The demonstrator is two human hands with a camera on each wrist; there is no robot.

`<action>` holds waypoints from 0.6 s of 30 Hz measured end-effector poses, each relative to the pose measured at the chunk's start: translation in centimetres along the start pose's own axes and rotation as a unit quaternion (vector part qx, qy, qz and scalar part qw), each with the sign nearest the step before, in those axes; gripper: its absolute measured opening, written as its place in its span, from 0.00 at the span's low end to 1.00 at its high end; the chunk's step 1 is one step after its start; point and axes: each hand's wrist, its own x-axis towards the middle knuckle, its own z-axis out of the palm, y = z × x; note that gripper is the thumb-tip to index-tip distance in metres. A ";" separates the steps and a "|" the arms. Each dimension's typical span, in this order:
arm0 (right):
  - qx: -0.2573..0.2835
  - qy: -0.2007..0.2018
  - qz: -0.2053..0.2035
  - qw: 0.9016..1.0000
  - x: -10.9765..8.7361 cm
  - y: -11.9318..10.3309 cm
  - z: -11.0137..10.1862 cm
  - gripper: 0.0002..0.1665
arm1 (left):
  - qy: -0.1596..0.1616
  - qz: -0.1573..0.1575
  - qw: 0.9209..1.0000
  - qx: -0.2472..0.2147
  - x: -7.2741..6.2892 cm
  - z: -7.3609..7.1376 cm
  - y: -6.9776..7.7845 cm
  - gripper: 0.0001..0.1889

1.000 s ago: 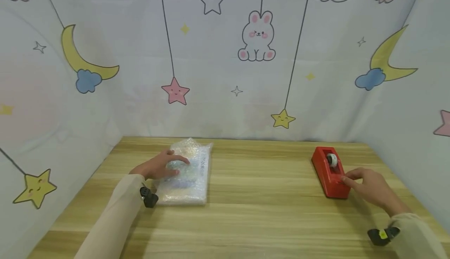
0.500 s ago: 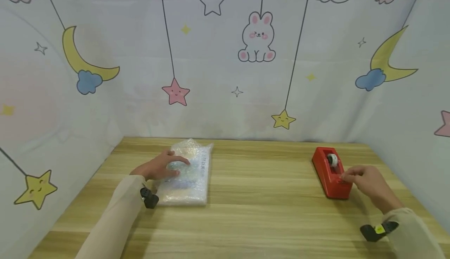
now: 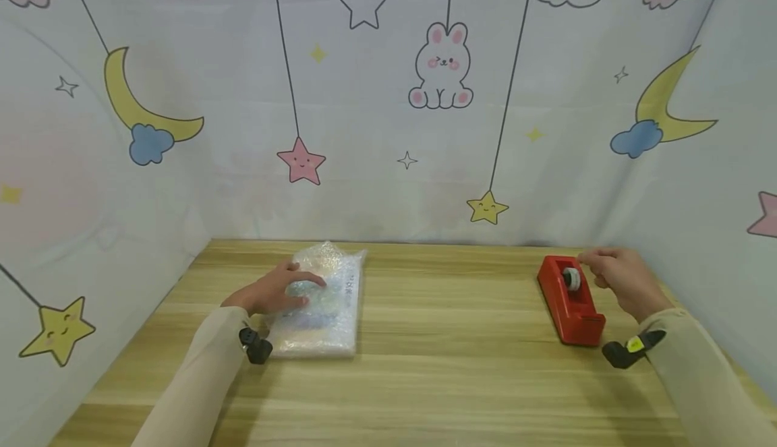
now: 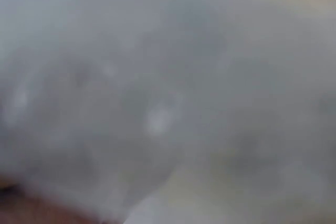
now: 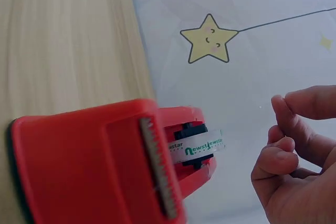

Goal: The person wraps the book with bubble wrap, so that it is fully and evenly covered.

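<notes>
A flat, printed item wrapped in clear bubble wrap [image 3: 340, 319] lies on the left side of the table. On its left part rests my left hand [image 3: 270, 288], fingers spread and loosely bent. The left wrist view is filled by blurred, shiny plastic [image 4: 184, 77]. At the right stands a red tape dispenser [image 3: 573, 322] with a small tape roll [image 5: 195, 145] and a serrated cutter [image 5: 160, 171]. My right hand [image 3: 625, 282] is raised by its far end, fingertips brought together and the other fingers curled. Whether clear tape is between those fingertips, I cannot tell.
The wood-grain table [image 3: 437, 379] ends at a white cloth backdrop [image 3: 376, 204] printed with stars, moons and bunnies. Cloth also closes in the left and right sides. A small black camera sits on each wrist.
My right hand has moved from the dispenser's cutter end up and away toward its far end, fingertips together. The left hand stays on the bubble-wrapped item.
</notes>
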 end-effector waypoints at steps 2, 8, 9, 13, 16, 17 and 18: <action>0.034 -0.003 0.008 0.999 0.5 -0.3 -0.2 0.22 | 0.001 0.003 1.000 0.000 0.0 0.1 0.0 0.17; 0.156 0.018 -0.007 0.988 1.0 -1.6 -1.4 0.13 | 0.009 0.013 1.000 -0.004 0.1 0.7 -0.1 0.17; 0.167 0.023 -0.006 0.986 0.9 -1.8 -1.6 0.13 | 0.008 0.012 1.000 -0.006 0.1 0.8 -0.1 0.17; 0.128 0.035 -0.008 0.991 0.2 -2.6 -2.5 0.12 | 0.006 0.014 1.000 0.000 0.3 0.9 0.0 0.17; 0.043 0.030 -0.017 0.998 -0.8 -2.8 -2.8 0.17 | 0.007 0.011 1.000 0.001 0.3 0.7 0.1 0.17; 0.026 0.024 -0.018 0.999 -1.2 -2.8 -2.9 0.19 | 0.007 0.010 1.000 0.001 0.3 0.7 0.1 0.17; 0.013 0.020 -0.016 1.000 -1.7 -2.7 -2.9 0.20 | 0.006 0.009 1.000 -0.001 0.3 0.6 0.1 0.17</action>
